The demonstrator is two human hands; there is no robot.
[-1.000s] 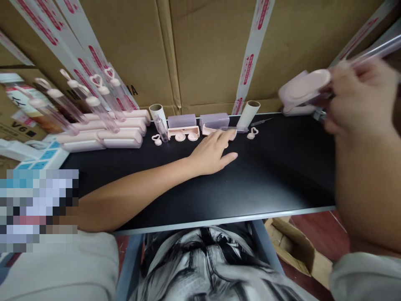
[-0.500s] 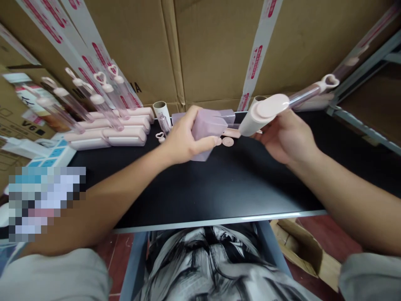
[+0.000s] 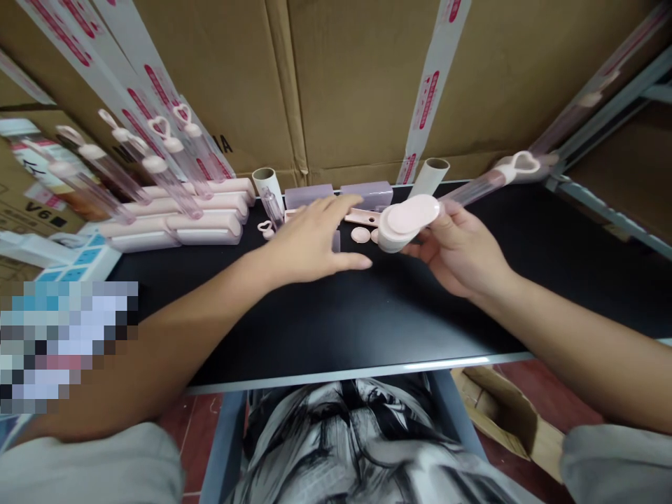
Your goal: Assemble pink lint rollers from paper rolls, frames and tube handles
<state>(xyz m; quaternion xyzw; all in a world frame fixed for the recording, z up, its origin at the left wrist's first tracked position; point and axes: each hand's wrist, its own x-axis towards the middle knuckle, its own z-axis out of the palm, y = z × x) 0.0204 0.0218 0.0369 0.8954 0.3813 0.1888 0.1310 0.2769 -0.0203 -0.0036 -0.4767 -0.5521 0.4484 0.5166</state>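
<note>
My right hand (image 3: pixel 459 245) is closed around a pale pink and white part with an oval top (image 3: pixel 409 218). From that part a clear tube (image 3: pixel 477 189) with a heart-shaped ring extends to the upper right and appears joined to it. My left hand (image 3: pixel 309 238) is open over the table, thumb and fingers spread, holding nothing. A translucent purple piece (image 3: pixel 337 241) shows partly behind its palm. Near the fingers lie a flat pink strip (image 3: pixel 363 216) with a hole and a pink disc (image 3: pixel 360 235). Another disc is partly hidden by the held part.
Several heart-topped clear tubes stand on pink bases (image 3: pixel 204 227) at the left. Two purple blocks (image 3: pixel 366 195) and white cylinders (image 3: pixel 265 180) line the back, before cardboard boxes (image 3: pixel 357 84). A power strip (image 3: pixel 84 259) lies left; a metal frame (image 3: pixel 593 206) bounds the right.
My left hand has let go of the purple translucent piece and spread its fingers. My right hand has moved left and slightly down with the heart-ringed part.
</note>
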